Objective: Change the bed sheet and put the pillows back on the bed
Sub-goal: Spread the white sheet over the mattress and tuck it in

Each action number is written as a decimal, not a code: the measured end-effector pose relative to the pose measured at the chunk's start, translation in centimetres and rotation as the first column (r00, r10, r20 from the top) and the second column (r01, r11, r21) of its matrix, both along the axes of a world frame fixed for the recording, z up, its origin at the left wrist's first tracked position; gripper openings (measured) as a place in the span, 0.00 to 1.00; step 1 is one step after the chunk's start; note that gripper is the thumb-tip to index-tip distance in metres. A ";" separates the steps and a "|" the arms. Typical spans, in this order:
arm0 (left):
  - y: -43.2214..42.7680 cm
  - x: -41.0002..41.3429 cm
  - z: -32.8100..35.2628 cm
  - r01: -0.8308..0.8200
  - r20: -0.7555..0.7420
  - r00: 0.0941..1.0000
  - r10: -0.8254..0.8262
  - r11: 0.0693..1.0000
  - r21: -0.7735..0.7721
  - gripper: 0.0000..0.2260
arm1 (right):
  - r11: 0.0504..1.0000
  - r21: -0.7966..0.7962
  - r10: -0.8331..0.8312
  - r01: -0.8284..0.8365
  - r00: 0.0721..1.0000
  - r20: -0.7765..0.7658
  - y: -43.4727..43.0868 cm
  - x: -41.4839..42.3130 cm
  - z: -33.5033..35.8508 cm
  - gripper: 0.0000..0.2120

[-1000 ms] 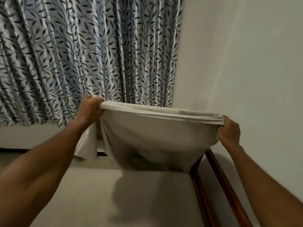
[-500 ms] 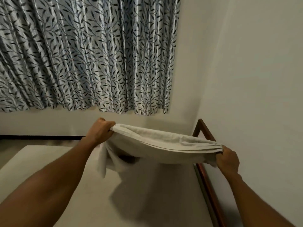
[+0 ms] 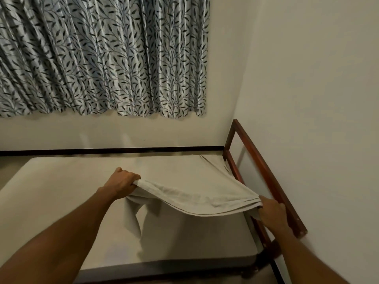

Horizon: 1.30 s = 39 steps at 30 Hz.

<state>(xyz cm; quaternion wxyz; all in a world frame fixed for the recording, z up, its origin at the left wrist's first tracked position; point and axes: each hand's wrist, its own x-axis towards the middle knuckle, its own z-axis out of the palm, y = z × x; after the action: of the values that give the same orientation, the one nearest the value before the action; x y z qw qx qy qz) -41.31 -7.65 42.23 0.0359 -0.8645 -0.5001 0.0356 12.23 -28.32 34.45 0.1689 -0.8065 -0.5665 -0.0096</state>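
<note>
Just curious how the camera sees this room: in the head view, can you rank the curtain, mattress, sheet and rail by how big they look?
1. Curtain and mattress: alike, each fills much of the view, so I won't rank them.
2. Sheet.
3. Rail, long but thin.

No text, label, brand, number or sign is readable, as far as this dim view shows; the curtain (image 3: 102,58) carries only a leaf pattern.
</note>
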 end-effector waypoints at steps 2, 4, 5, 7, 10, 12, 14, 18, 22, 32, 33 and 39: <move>-2.5 0.7 -0.3 -0.003 -0.037 0.999 0.001 0.999 -0.043 0.08 | 0.998 -0.060 0.026 -0.023 0.998 0.055 -2.2 0.4 -0.8 0.03; -4.5 1.3 -1.0 -0.017 -0.065 0.998 0.013 0.998 -0.060 0.09 | 0.995 -0.073 0.070 -0.062 0.990 0.122 -4.0 0.5 -1.3 0.03; -5.8 1.6 -1.3 -0.030 -0.081 0.996 0.024 0.997 -0.074 0.09 | 0.994 -0.063 0.094 -0.085 0.984 0.153 -5.1 0.3 -1.4 0.04; -8.5 2.1 -2.2 -0.059 -0.103 0.994 0.047 0.992 -0.111 0.09 | 0.990 -0.031 0.138 -0.134 0.971 0.197 -7.0 -0.3 -1.1 0.05; -13.0 2.3 -3.6 -0.094 -0.153 0.986 0.069 0.982 -0.164 0.08 | 0.986 -0.059 0.167 -0.158 0.960 0.224 -9.8 -0.9 -1.2 0.08; -16.2 1.7 -4.5 -0.118 -0.174 0.981 0.081 0.970 -0.212 0.07 | 0.980 -0.161 0.157 -0.120 0.958 0.242 -12.1 -0.6 -2.0 0.08; -19.7 0.8 -5.8 -0.145 -0.211 0.974 0.088 0.952 -0.269 0.07 | 0.951 -0.298 0.151 -0.076 0.960 0.238 -15.3 -0.3 -2.8 0.08; -24.7 -0.7 -8.0 -0.177 -0.251 0.964 0.091 0.921 -0.347 0.10 | 0.922 -0.381 0.136 -0.066 0.978 0.160 -20.8 0.0 -4.1 0.10; -27.3 -1.0 -9.7 -0.197 -0.222 0.968 0.116 0.900 -0.389 0.11 | 0.920 -0.383 0.120 -0.081 0.990 0.079 -23.8 -0.9 -4.2 0.13; -26.0 2.6 -8.5 -0.215 -0.143 0.976 0.165 0.841 -0.497 0.11 | 0.946 -0.315 -0.074 0.070 0.997 0.002 -22.1 -3.9 -0.9 0.09; -25.8 2.9 -8.5 -0.211 -0.166 0.975 0.145 0.826 -0.523 0.11 | 0.949 -0.305 -0.091 0.080 0.996 -0.023 -21.9 -3.8 -0.9 0.08; -24.3 5.2 -8.6 -0.309 -0.369 0.928 0.061 0.680 -0.665 0.09 | 0.970 -0.241 -0.107 0.035 0.949 -0.296 -18.9 -4.2 -1.5 0.10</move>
<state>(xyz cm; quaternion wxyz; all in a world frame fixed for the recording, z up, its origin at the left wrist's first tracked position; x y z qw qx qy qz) -36.10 -31.92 33.61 -0.2252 -0.7371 -0.5203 0.3678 8.07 -47.26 32.95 0.1586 -0.8324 -0.5009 0.1762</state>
